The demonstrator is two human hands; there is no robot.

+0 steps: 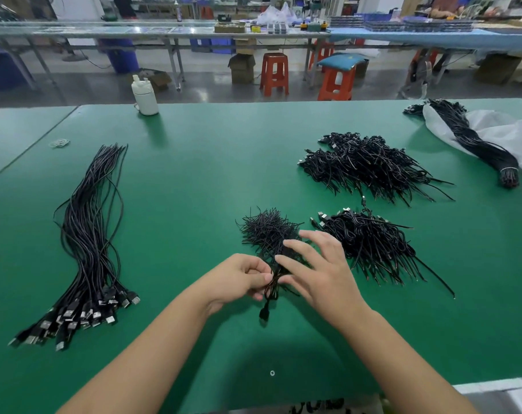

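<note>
Left hand (243, 277) pinches a cable (271, 289); right hand (319, 268) spread loose over the wire tuft (267, 230) just beyond. Risk: tuft snagging, dragging strands along.

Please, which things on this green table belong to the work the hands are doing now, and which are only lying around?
In the job: left hand, pinching the small cable bundle; right hand, fingers straight over it; loose cable pile to its right; straightened cables at far left.
Lying about: white bottle; rubber bands; tied bundle on a plastic bag; red stools behind.
</note>
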